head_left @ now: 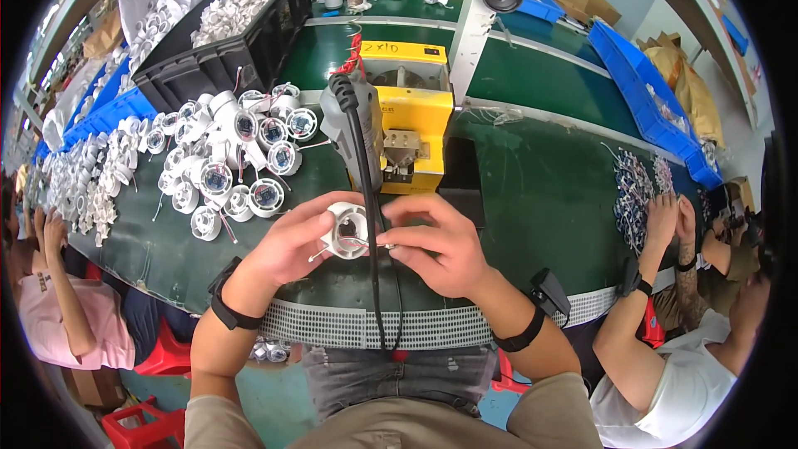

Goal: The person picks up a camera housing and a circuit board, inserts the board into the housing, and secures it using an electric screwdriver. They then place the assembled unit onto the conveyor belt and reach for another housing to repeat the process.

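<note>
My left hand (298,237) is closed round a white plastic camera housing (346,231), a round shell with its open side up and a dark part inside. A thin wire with a small white plug (317,257) sticks out on its left. My right hand (439,243) has thumb and forefinger pinched together at the housing's right side; something small and pale shows at the fingertips, too small to name. A grey power screwdriver (352,129) hangs just beyond my hands, and its black cable (372,274) passes in front of them, partly hiding the gap between.
A yellow machine (413,129) stands behind the screwdriver. Many white camera housings (218,179) lie piled at left, below a black crate (224,58) of small white parts. Wired parts (633,191) lie right, near a blue bin (640,91). Co-workers (665,357) sit at both sides.
</note>
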Tool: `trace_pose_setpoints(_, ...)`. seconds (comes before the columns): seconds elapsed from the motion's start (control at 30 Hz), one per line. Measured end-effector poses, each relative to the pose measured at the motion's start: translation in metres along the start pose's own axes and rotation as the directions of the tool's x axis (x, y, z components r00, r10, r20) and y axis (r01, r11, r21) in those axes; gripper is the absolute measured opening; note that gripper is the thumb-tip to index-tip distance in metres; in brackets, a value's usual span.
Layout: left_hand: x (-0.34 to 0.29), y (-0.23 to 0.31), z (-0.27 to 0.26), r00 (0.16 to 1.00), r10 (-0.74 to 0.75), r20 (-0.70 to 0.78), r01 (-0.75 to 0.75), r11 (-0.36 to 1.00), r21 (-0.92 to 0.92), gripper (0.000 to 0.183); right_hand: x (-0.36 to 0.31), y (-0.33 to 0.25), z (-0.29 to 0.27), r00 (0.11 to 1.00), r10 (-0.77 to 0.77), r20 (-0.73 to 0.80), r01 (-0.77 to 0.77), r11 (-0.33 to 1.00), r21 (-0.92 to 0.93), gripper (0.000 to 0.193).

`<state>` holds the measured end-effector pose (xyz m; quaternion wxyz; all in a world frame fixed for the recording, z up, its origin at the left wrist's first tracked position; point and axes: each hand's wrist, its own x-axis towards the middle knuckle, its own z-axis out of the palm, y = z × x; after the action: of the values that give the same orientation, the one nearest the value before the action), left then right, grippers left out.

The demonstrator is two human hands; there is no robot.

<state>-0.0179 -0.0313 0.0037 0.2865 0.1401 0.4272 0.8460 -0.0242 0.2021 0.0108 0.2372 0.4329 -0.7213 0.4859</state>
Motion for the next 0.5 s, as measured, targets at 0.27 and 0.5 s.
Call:
trace_pose_setpoints(0.27,0.002,-0.012,0.003,0.991,-0.118,-0.058,0.123,0.989,0.088,0.044,-0.012,-0.004,0.009,0.911,0.399,0.108,-0.413,0.885,0.217,0.023)
trace_pose_setpoints(0.5,0.007,-0.01,0.017,0.987,-0.128,-0.102,0.142,0.979,0.149,0.04,-0.009,0.003,0.014,0.985,0.171,-0.011,-0.17,0.985,0.038,0.022)
